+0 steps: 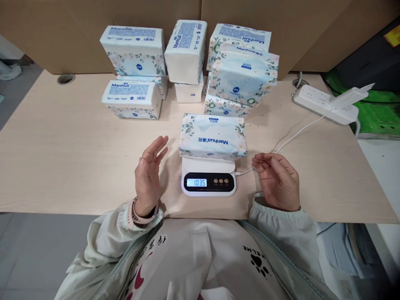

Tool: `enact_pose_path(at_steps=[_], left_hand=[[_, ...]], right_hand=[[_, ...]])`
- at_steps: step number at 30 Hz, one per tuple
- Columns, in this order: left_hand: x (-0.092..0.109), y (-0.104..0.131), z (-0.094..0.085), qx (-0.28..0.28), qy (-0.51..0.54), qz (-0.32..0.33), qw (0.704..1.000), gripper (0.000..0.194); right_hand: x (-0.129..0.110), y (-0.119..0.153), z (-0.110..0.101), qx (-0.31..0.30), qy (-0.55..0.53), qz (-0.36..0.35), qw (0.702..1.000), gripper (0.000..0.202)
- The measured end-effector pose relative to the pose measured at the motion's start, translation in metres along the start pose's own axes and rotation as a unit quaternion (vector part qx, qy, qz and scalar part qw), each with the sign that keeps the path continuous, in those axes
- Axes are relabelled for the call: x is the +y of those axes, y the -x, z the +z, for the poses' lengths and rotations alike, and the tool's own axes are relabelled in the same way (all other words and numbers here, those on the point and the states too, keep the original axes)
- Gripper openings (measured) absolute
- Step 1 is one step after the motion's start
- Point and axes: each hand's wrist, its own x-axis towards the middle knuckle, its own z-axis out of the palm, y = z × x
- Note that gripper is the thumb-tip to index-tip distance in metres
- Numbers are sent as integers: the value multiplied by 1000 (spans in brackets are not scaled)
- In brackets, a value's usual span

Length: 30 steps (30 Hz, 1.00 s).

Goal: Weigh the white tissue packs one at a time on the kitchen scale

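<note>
A Manhua tissue pack lies on the white digital scale, whose lit display reads 103.5. To the left of the scale, my left hand is raised with its palm turned inward, fingers extended, holding nothing. My right hand is to the right of the scale, near its white cable, palm turned up and inward with fingers loosely curved and nothing in them. Neither hand touches the pack or the scale.
Behind the scale, tissue packs stand in stacks: left, middle and right. A white power strip lies at the back right. Brown cardboard rises behind the wooden table.
</note>
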Motion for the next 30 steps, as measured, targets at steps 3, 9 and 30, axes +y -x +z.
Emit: enact_pose_path(at_steps=[3,9,30], left_hand=[[-1,0,0,0,0,-2,1000,56],[-1,0,1,3,-5,-21,1000,58],[3,1,1,-8,-4,-12,1000,55]], right_hand=[[1,0,-1,2,12,1,1000,15],[5,1,-4,-4,36,-9,999,12],[3,1,-3,-13,24,-10,1000,15]])
